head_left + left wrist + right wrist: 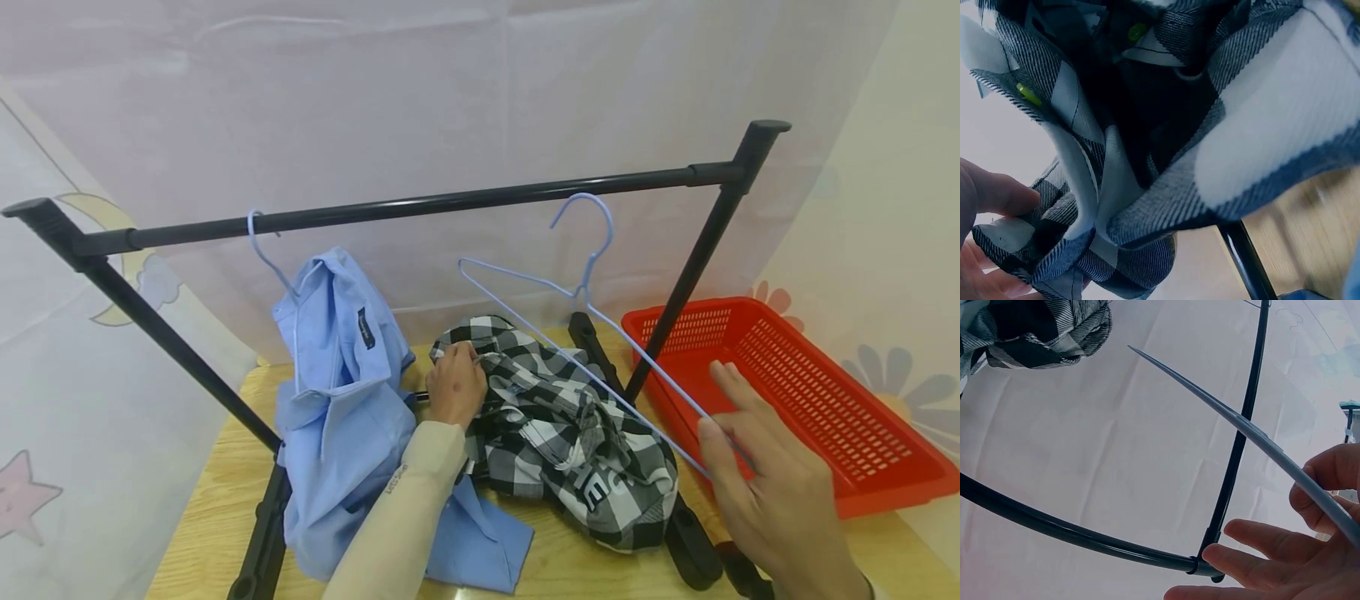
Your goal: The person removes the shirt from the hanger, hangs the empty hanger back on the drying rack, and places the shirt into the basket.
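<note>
My left hand grips the upper edge of a black-and-white checked shirt, which lies bunched on the table. In the left wrist view, thumb and fingers pinch a fold of the checked cloth, and dark inner fabric shows in the opening. My right hand holds a light blue wire hanger by one end, pinched between thumb and index finger with the other fingers extended. The bare hanger slants over the shirt, hook uppermost. In the right wrist view, the hanger appears edge-on.
A black rack's crossbar spans the table. Left of my arm, a light blue shirt hangs from the bar on a blue hanger. The red plastic basket stands at the right, behind my right hand.
</note>
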Motion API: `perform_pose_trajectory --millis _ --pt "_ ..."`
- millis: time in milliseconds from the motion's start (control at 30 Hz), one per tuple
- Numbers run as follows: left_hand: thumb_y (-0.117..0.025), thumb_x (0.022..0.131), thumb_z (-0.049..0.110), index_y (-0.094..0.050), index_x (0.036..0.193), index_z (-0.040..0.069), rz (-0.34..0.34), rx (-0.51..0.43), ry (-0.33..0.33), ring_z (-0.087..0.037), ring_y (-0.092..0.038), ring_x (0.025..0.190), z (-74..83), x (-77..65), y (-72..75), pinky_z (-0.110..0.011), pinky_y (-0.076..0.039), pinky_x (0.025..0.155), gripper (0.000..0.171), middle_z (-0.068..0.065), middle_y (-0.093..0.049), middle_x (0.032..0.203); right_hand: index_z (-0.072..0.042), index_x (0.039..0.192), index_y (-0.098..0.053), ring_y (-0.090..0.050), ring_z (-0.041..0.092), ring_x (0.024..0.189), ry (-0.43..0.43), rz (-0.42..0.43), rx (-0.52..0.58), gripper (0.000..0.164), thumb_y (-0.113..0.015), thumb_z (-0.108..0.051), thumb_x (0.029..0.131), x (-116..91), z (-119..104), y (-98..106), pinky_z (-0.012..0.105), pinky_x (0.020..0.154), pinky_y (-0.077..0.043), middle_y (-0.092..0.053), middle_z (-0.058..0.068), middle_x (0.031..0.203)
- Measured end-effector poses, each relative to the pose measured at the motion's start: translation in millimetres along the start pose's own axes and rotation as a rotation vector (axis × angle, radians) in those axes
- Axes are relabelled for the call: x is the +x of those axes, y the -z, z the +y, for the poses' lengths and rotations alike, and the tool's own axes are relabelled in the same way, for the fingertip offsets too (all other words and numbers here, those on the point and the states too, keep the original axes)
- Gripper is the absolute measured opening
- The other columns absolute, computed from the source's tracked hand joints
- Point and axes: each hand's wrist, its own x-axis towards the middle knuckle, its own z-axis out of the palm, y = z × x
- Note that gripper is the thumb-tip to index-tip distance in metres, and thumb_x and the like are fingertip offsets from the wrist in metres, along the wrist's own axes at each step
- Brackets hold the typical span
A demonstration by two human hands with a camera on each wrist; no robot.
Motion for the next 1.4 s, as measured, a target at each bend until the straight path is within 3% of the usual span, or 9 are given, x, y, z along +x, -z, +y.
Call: perform_pose_trajectory --millis 233,333,467,633,867,933,1067,1167,1400 --pt "-0.073 0.084 0.006 -0.062 0.088 0.008 0.013 0.017 -0.018 -0.034 -0.065 0.074 -1.2 -4.8 -1.5 -0.049 -0.05 0.062 0.012 -0.01 -0.065 0.088 0.004 0.08 -0.065 -0.046 0.009 0.135 -0.002 0.003 0.006 0.055 -0.049 -0.043 0.103 4.8 1.9 -1.2 0.01 0.042 -0.03 -0.061 0.025 0.131" --pt "-0.073 0.085 0.007 -0.063 0.09 0.007 -0.008 0.022 -0.011 -0.033 -0.065 0.075 -1.3 -5.9 -1.5 -0.049 -0.05 0.062 0.012 -0.01 -0.065 0.088 0.004 0.082 -0.065 -0.045 0.008 0.136 -0.018 -0.019 -0.006 0.054 -0.049 -0.043 0.103 6.6 1.9 -0.5 0.004 0.053 -0.037 -0.06 0.024 0.132" --pt "-0.072 0.086 0.008 -0.063 0.091 0.008 -0.039 0.024 0.001 -0.033 -0.065 0.076 -1.2 -6.6 -1.6 -0.049 -0.05 0.063 0.011 -0.01 -0.065 0.089 0.004 0.082 -0.065 -0.045 0.008 0.135 -0.019 -0.02 -0.01 0.054 -0.048 -0.043 0.103 8.9 2.1 -0.9 0.006 0.058 -0.042 -0.061 0.024 0.131" --pt "-0.072 0.088 0.009 -0.063 0.093 0.009 -0.068 0.021 0.02 -0.033 -0.065 0.08 -1.5 -7.6 -2.5 -0.05 -0.05 0.065 0.01 -0.01 -0.064 0.091 0.005 0.079 -0.065 -0.047 0.011 0.135 0.013 0.016 0.003 0.055 -0.049 -0.042 0.103 12.9 2.9 -3.5 0.011 0.045 -0.039 -0.062 0.025 0.129" --pt "-0.072 0.088 0.009 -0.063 0.094 0.009 -0.081 0.01 0.028 -0.033 -0.065 0.082 -1.9 -8.9 -3.8 -0.051 -0.05 0.067 0.011 -0.01 -0.064 0.093 0.005 0.081 -0.064 -0.046 0.013 0.136 -0.007 -0.005 -0.007 0.053 -0.048 -0.041 0.103 17.2 2.0 -4.0 0.008 0.051 -0.041 -0.061 0.023 0.131" --pt "-0.072 0.088 0.009 -0.063 0.094 0.009 -0.085 0.008 0.033 -0.033 -0.065 0.083 -2.0 -9.4 -4.1 -0.051 -0.05 0.068 0.011 -0.01 -0.064 0.093 0.005 0.081 -0.064 -0.046 0.013 0.136 -0.013 -0.007 -0.003 0.051 -0.049 -0.039 0.103 18.0 2.0 -4.4 0.011 0.047 -0.04 -0.06 0.023 0.132" --pt "-0.072 0.087 0.008 -0.063 0.094 0.008 -0.086 0.008 0.029 -0.034 -0.064 0.082 -1.6 -10.5 -3.9 -0.051 -0.05 0.068 0.011 -0.011 -0.064 0.093 0.005 0.082 -0.065 -0.047 0.017 0.135 -0.017 -0.002 -0.006 0.052 -0.05 -0.04 0.103 19.4 1.9 -5.9 0.006 0.061 -0.043 -0.06 0.021 0.133" --pt "-0.072 0.087 0.009 -0.063 0.094 0.008 -0.085 0.008 0.025 -0.034 -0.064 0.083 -1.1 -11.0 -3.0 -0.051 -0.05 0.069 0.011 -0.011 -0.064 0.092 0.006 0.082 -0.064 -0.049 0.021 0.134 -0.028 -0.004 -0.001 0.05 -0.051 -0.037 0.103 20.5 0.9 -6.5 0.004 0.082 -0.04 -0.06 0.02 0.134" --pt "-0.072 0.087 0.009 -0.064 0.094 0.008 -0.079 0.018 0.019 -0.033 -0.064 0.082 -1.5 -12.3 -1.8 -0.05 -0.051 0.068 0.011 -0.01 -0.064 0.092 0.007 0.084 -0.063 -0.049 0.029 0.134 -0.07 -0.035 0.0 0.033 -0.057 -0.021 0.1 22.6 -3.3 -6.4 0.006 0.097 -0.031 -0.057 0.02 0.137"
